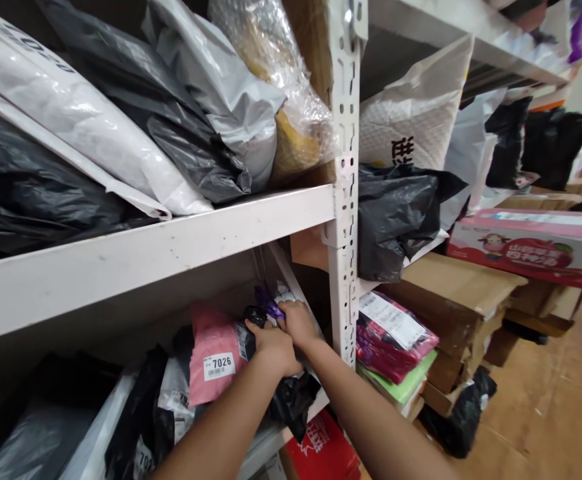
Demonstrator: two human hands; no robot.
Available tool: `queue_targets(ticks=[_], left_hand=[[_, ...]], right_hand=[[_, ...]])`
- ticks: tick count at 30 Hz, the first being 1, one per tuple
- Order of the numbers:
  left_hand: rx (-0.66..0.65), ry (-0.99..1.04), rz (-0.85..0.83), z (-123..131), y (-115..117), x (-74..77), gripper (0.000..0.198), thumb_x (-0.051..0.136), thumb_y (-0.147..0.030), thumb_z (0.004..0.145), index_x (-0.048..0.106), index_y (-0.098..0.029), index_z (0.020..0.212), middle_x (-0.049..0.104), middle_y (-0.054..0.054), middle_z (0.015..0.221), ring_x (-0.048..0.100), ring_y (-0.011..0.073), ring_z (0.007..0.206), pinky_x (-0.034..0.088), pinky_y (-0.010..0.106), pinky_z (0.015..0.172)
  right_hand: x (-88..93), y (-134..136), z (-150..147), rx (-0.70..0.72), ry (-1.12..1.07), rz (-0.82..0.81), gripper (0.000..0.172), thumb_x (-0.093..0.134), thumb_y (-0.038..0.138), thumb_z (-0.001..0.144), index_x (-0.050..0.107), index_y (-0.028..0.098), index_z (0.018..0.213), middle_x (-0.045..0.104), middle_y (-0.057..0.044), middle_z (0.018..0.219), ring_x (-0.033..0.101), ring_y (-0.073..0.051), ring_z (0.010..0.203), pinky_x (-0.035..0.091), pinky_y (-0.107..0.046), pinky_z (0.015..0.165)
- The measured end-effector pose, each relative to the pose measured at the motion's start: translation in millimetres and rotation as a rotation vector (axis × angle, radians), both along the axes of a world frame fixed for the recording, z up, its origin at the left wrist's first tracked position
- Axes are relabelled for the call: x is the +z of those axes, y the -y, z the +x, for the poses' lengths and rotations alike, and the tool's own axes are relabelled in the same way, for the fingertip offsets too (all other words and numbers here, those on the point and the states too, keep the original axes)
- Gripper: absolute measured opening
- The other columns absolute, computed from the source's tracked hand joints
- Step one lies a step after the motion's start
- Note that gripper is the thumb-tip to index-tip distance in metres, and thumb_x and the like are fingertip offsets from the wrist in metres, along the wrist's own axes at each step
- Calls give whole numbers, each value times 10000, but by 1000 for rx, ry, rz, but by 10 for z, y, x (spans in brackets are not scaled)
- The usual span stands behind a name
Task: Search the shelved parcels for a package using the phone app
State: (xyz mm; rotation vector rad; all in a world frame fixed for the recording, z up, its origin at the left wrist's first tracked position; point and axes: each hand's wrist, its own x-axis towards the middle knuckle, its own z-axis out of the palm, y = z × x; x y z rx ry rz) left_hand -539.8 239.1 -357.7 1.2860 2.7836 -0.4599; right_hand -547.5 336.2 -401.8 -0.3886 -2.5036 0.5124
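Both my hands reach into the right end of the lower shelf. My left hand (273, 348) is closed on the top of a black plastic parcel (295, 403), whose lower part hangs over the shelf edge. Right beside it, my right hand (298, 323) has its fingers curled at a purple plastic parcel (269, 302); its fingertips are partly hidden. Left of my hands stands a pink parcel (215, 340) with a white label reading 7026. Farther left, a white labelled parcel (175, 393) leans among black ones.
A white shelf beam (161, 247) crosses above my hands, and a perforated upright post (347, 200) stands to their right. Bagged parcels (221, 93) fill the upper shelf. Rightward are cardboard boxes (461, 287), a magenta parcel (395, 333) and a black bag (461, 413) on the floor.
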Motion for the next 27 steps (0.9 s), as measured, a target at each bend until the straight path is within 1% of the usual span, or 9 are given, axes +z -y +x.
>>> queue_targets(ticks=[4,9,11,13,16,18,22,25,27], left_hand=[[50,14,-105,-54,-69,13,775,513,-485,734,370,-113,1398,445,220,1402,340,417,1309,154,797,981],[78,-31,-184,-176,-38,-10,773,587,-519,675,468,-145,1340,415,215,1425,299,411,1341,114,784,1000],[41,-13,-45,-234,32,-28,692,637,-449,633,563,-139,1247,487,235,1360,370,417,1296,117,774,1004],[9,37,163,-303,125,-42,490,617,-383,642,669,-138,1063,621,223,1197,513,396,1165,203,722,1018],[7,93,365,-396,246,-52,270,508,-339,724,696,-179,833,712,110,948,634,266,963,399,476,997],[57,37,473,-432,282,-50,274,503,-342,732,667,-210,907,678,83,1020,597,246,1035,409,407,984],[262,-143,664,-497,260,-10,630,581,-465,673,493,-233,1252,456,183,1323,380,426,1269,260,607,1035],[299,12,596,-598,228,20,815,593,-460,666,294,-248,1394,317,225,1439,303,462,1324,299,587,1011],[245,105,557,-676,217,26,867,610,-427,661,227,-228,1413,337,222,1442,312,420,1339,354,498,1003]], right_hand=[[-125,-51,55,65,-39,-55,81,598,192,860,614,148,794,625,14,764,604,-177,807,483,-404,833],[-214,-83,135,80,-105,-189,149,615,180,833,561,160,695,501,59,621,521,-135,632,457,-305,654],[-242,-69,156,80,-140,-257,182,624,172,816,533,165,659,444,75,583,477,-125,588,423,-284,614],[-273,-53,163,79,-179,-334,208,632,171,803,511,169,634,410,82,564,448,-119,565,397,-274,590],[-324,-50,148,95,-227,-471,218,624,186,812,504,169,631,415,82,564,445,-114,551,383,-263,567],[-361,-60,127,125,-244,-564,211,594,203,838,511,166,648,435,77,575,456,-111,544,383,-256,551],[-440,-63,119,181,-269,-675,216,545,225,854,496,174,650,439,69,576,462,-114,538,384,-256,537],[-510,-22,226,223,-309,-672,93,505,251,830,518,187,764,408,70,579,466,-135,547,401,-278,563],[-566,18,368,245,-346,-638,217,497,293,799,513,176,981,449,43,660,503,-168,615,441,-320,627]])
